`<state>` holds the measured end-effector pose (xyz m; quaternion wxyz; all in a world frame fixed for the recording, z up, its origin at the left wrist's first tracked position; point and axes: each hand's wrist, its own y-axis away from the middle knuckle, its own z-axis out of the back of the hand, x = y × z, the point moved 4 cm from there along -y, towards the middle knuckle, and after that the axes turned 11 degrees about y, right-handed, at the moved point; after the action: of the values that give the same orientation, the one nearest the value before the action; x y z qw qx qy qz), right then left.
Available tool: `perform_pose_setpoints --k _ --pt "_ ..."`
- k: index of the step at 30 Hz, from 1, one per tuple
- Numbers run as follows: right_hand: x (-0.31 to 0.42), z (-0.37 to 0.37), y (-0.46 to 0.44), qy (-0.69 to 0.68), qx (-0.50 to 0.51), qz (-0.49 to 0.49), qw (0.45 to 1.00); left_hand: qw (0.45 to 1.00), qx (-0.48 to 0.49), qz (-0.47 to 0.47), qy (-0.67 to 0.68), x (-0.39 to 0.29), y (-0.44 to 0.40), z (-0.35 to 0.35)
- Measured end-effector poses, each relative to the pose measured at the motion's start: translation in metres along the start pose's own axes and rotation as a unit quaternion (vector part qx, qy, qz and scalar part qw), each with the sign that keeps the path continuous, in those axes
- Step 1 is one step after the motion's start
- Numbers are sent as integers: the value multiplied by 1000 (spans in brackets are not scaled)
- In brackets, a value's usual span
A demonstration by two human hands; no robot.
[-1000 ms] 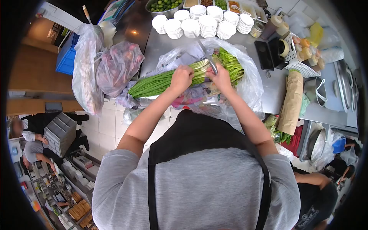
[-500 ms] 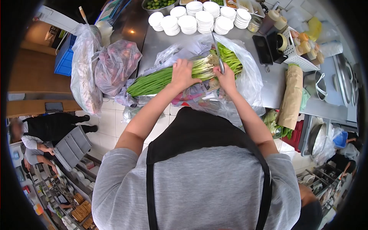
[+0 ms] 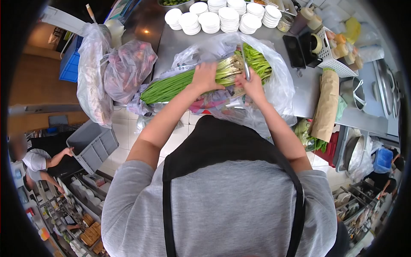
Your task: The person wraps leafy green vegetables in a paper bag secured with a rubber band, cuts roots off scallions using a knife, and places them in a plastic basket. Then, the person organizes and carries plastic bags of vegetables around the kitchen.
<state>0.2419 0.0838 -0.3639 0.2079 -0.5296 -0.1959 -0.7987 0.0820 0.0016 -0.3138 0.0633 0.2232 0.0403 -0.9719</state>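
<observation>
A long bundle of green onions (image 3: 166,88) lies across an opened clear plastic bag (image 3: 283,85), green tops to the left and pale root ends to the right. My left hand (image 3: 206,78) is wrapped over the middle of the bundle, thumb toward the roots. In my right hand (image 3: 251,85) is a knife (image 3: 245,64), its blade pointing away from me beside the root ends. My right fingers are close to the roots; whether they also touch them I cannot tell. Light-green leafy stalks (image 3: 260,62) lie behind the knife, inside the bag.
Stacks of white dishes (image 3: 209,22) line the back of the steel counter (image 3: 295,98). Filled plastic bags (image 3: 128,70) stand at left. A white basket of bottles (image 3: 338,60) and a brown paper roll (image 3: 325,105) are at right. Another person holds a grey crate (image 3: 96,147) at lower left.
My hands stay at nearly the same place on the green onions, the knife shifting only slightly. The other person's grey crate has tilted and moved to the right.
</observation>
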Motion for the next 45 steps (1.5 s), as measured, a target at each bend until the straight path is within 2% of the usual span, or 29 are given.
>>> perform_pose_setpoints --k 1,2,3,5,6,10,12,16,18,20,22,26,28,29,32,33,35,40,42,45 --pt "-1 -4 7 -2 48 -7 999 998 44 42 -3 1 -6 4" --pt "-16 -10 10 85 53 10 995 993 88 83 -6 6 -12 4" --pt "-15 -10 17 85 52 9 995 993 89 81 -6 13 -20 4" --pt "-9 -11 37 122 7 28 992 981 124 120 94 36 -33 -3" --pt "-14 -13 41 74 7 37 997 980 121 111 109 39 -36 -2" --pt "-25 -11 42 40 12 47 998 985 112 82 107 32 -31 -5" --pt "-20 1 42 114 -5 -8 993 999 21 22 30 14 -15 0" --pt "28 27 58 154 -12 -4 988 999 29 22 -6 -5 8 -6" --pt "33 35 64 150 -63 81 983 1000 13 13 -16 -11 14 -8" --pt "38 38 71 187 -59 111 974 1000 -4 4 -25 -12 17 -10" --pt "43 36 81 223 -55 142 963 1000 20 -4 -21 -9 20 -16" --pt "35 28 92 211 -44 90 972 999 4 -15 -32 -6 19 -16" --pt "35 31 94 201 -58 69 976 996 80 36 -26 2 8 -16" --pt "35 37 94 198 -65 42 977 996 80 36 -26 8 0 -15" --pt "30 47 100 207 -72 4 976 980 157 55 105 35 -27 -12" --pt "26 50 103 220 -72 -6 973 980 158 55 105 39 -31 -8" --pt "14 53 112 229 -62 -5 971 960 203 59 185 41 -35 -7" --pt "28 55 131 271 -38 11 962 957 222 62 177 23 -30 10" --pt "43 53 134 263 12 -14 965 958 228 68 160 25 -30 6" --pt "37 46 127 280 4 12 960 960 208 57 177 31 -32 0"
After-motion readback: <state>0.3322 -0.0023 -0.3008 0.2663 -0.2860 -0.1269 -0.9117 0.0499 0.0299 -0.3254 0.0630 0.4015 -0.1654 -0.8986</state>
